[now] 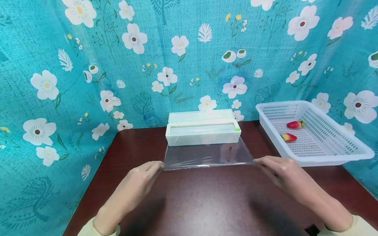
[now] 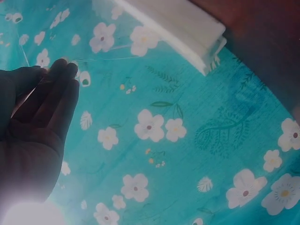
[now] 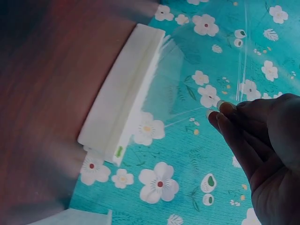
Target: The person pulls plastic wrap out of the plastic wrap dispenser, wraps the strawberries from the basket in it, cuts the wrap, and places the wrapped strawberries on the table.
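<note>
A sheet of clear plastic wrap (image 1: 203,156) stretches toward me from a white plastic wrap dispenser box (image 1: 203,137), whose lid (image 1: 200,115) is raised at the back. My left hand (image 1: 138,183) pinches the sheet's near left corner between thumb and fingertips. At the near right corner, my right hand (image 1: 290,180) pinches it the same way. The front edge runs nearly straight between both hands, with fine creases along it. In the right wrist view, the film fans from the box (image 3: 124,93) to the fingertips (image 3: 220,108).
To the right stands a white perforated plastic basket (image 1: 333,157) holding two strawberries (image 1: 296,124). A blue flowered curtain (image 1: 189,65) hangs behind and at the sides of the dark brown table (image 1: 200,203). A small black object (image 1: 312,229) lies by the right sleeve.
</note>
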Motion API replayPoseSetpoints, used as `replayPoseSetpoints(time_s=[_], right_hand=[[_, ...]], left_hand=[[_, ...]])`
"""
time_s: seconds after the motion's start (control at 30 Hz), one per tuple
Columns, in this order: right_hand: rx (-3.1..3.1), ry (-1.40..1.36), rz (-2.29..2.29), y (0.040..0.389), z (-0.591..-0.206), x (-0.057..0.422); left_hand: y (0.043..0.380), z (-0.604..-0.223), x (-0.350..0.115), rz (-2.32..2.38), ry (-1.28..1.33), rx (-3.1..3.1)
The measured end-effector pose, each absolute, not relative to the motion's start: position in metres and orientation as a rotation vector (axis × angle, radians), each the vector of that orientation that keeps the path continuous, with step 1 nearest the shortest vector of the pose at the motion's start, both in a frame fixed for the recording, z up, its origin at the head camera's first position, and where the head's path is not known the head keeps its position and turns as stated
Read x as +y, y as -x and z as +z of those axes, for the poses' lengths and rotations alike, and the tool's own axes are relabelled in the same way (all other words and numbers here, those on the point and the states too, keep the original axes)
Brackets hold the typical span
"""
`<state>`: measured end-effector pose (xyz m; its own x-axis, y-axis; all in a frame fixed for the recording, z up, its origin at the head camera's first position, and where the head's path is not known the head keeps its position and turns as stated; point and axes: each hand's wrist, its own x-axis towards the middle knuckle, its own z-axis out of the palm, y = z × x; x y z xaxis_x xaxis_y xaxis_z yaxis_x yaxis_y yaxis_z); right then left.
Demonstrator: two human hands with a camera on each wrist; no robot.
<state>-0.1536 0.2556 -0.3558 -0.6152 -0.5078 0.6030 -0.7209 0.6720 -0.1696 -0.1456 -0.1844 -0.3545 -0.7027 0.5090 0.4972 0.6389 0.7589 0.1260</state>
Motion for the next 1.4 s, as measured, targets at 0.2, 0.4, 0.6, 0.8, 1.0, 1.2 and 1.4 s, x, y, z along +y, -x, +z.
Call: replayPoseSetpoints(time_s=[0.2, 0.4, 0.6, 0.8, 1.0, 1.2, 1.4], right_hand=[[-2.491, -0.941, 0.569, 0.148, -0.369, 0.258], [-2.474, -1.021, 0.552, 0.150, -0.387, 0.262], [-2.522, -1.052, 0.491, 0.153, -0.400, 0.263], [-2.523, -1.087, 0.453, 0.156, -0.413, 0.261], [-2.505, -1.136, 0.461, 0.160, -0.426, 0.260], [-2.545, -1.151, 0.436, 0.163, -0.435, 0.258], [-2.674, -1.141, 0.446, 0.163, -0.441, 0.256]], left_hand=[[0.142, -0.365, -0.185, -0.367, 0.884, -2.549], [0.141, -0.376, -0.184, -0.332, 0.928, -2.576], [0.143, -0.389, -0.182, -0.322, 0.961, -2.618], [0.145, -0.405, -0.181, -0.264, 1.027, -2.580], [0.146, -0.418, -0.179, -0.235, 1.018, -2.655], [0.147, -0.428, -0.176, -0.228, 1.018, -2.681], [0.150, -0.436, -0.174, -0.212, 1.047, -2.669]])
